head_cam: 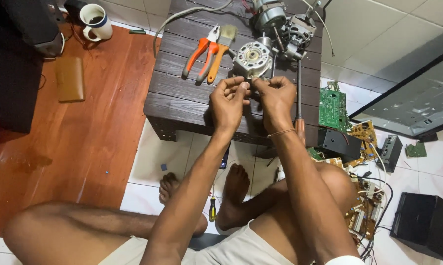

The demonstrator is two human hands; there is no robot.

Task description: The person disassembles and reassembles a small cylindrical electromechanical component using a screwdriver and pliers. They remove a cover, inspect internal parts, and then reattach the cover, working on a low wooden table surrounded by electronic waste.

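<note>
Both hands, left point(228, 98) and right point(275, 95), pinched together on something too small to identify, just before the motor housing point(252, 59) on the worktop point(182, 98). Probably heavy, rigid metal; best gripped by the rim.

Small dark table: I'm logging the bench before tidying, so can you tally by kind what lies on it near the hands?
On the dark table, where the left hand and right hand pinch at the round motor housing:
Motor parts: 2 (round motor housing, second motor assembly)
Pliers: 1
Brush: 1
Screwdriver: 1
Total: 5
</note>
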